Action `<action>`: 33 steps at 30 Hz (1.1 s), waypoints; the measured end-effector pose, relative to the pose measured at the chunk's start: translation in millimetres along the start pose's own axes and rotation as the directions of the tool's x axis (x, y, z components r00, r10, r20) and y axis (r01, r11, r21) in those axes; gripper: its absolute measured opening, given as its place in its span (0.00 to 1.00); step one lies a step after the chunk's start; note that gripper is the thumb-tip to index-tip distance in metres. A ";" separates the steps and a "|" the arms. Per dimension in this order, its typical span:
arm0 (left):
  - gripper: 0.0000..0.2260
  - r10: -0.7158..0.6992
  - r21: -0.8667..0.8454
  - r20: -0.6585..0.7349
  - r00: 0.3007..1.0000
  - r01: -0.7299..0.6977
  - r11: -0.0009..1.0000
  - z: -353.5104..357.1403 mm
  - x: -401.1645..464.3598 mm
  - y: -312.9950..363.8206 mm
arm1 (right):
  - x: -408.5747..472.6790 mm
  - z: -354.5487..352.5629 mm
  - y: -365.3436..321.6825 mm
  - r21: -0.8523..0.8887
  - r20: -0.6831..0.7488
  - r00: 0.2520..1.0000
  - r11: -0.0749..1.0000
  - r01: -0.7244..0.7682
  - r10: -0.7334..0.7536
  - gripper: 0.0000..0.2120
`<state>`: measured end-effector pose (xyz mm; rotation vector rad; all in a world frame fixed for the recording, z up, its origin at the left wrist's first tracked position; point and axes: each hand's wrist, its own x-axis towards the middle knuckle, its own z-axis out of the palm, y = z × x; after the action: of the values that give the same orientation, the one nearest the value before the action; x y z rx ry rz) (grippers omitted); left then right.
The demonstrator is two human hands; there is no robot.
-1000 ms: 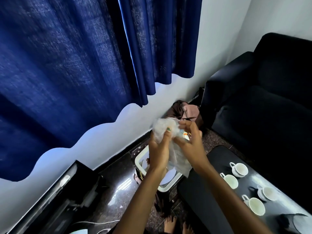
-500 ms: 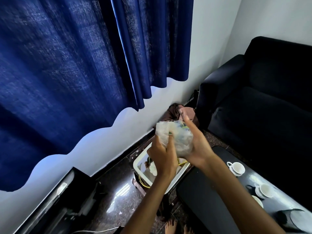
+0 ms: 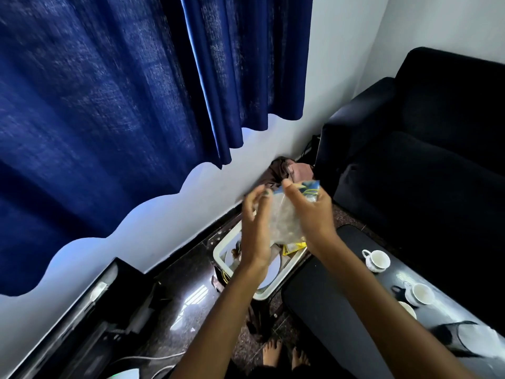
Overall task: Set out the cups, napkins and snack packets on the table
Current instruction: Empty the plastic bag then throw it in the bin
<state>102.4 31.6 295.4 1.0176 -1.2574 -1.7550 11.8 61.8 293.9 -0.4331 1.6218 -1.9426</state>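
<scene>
Both hands are raised in front of the person, above a white basket (image 3: 218,254) that stands on the dark floor (image 3: 188,291) between the wall and the end of a black table (image 3: 322,305). The right hand (image 3: 314,214) has its grip closed round a clear snack packet (image 3: 285,218) with a blue and yellow printed top; thumb and fingers curl about its upper part, and the packet hangs between the two hands, held up over the basket and not on the table. The left hand (image 3: 254,228) is just beside the packet with fingers loosely bent and spread; the blur makes it hard to tell whether its fingertips touch the plastic, and it does not plainly hold anything, so its grip reads as open. A yellow packet (image 3: 293,247) shows in the basket below the hands, beside a white plate-like shape. On the table to the right stand white cups: one cup (image 3: 378,259) nearest the basket end, a second cup (image 3: 422,294) farther along, and the rim of a third cup (image 3: 407,309) partly hidden by the right forearm. A dark sofa (image 3: 423,160) sits behind the table, a blue curtain (image 3: 109,105) hangs on the left, and bare feet (image 3: 285,354) show at the bottom.
</scene>
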 end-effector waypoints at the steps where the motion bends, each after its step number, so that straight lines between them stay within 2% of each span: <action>1: 0.09 0.023 0.062 0.041 0.999 -0.026 0.998 3.6 0.2 2.1 | -4.3 3.8 2.9 0.008 0.028 0.999 1.000 -0.028 0.028 0.08; 4: 0.23 0.004 0.189 0.075 0.997 -0.018 0.982 12.5 -3.2 -0.1 | -12.3 9.6 7.7 -0.042 0.023 0.994 0.993 -0.108 0.109 0.20; 6: 0.21 -0.056 0.146 0.076 0.996 0.045 0.988 13.1 -4.9 -6.4 | -12.2 8.6 4.3 -0.091 -0.004 0.992 0.988 -0.125 0.125 0.23; 9: 0.14 -0.104 0.127 0.066 0.992 0.095 0.987 15.8 -2.4 -12.6 | -11.0 7.2 -0.5 -0.264 0.037 0.996 0.962 -0.067 0.079 0.20; 11: 0.07 -0.070 0.152 0.049 0.996 0.062 0.986 18.7 0.8 -15.7 | -9.3 6.0 0.6 -0.391 0.027 0.999 0.920 -0.014 0.026 0.16; 15: 0.08 -0.009 0.179 0.005 1.000 0.008 0.984 22.9 6.3 -19.6 | -5.2 -0.1 7.6 -0.485 0.056 0.997 0.871 0.078 -0.058 0.08; 17: 0.08 -0.002 0.201 -0.028 1.000 0.008 0.980 26.1 7.5 -20.9 | -6.3 -4.7 12.1 -0.448 0.044 0.998 0.892 0.051 -0.035 0.09; 19: 0.09 0.028 0.221 -0.060 0.998 -0.014 0.975 31.7 10.6 -23.4 | -9.8 -10.7 13.3 -0.316 0.004 1.000 0.948 -0.022 0.024 0.11; 21: 0.11 0.052 0.213 -0.093 0.994 -0.031 0.976 38.2 13.5 -24.0 | -16.8 -17.7 13.9 -0.191 0.025 0.998 0.980 -0.052 0.057 0.13; 25: 0.10 0.080 0.191 -0.125 0.989 -0.055 0.980 63.3 13.7 -32.7 | -31.0 -34.5 12.2 -0.093 0.083 0.995 0.995 -0.049 0.057 0.18; 30: 0.22 0.013 0.159 0.022 1.000 -0.016 0.987 108.6 -19.1 -63.2 | -39.6 -82.4 1.4 -0.101 -0.112 0.994 0.995 -0.014 0.003 0.15; 33: 0.25 -0.080 0.178 0.199 0.977 0.044 0.983 138.5 -43.2 -85.6 | -48.3 -127.1 2.1 -0.099 -0.237 0.971 0.995 0.003 -0.026 0.16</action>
<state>-14.7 143.7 249.4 1.0010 -1.5447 -1.8624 -23.2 191.0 270.0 -0.2574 1.8755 -1.9934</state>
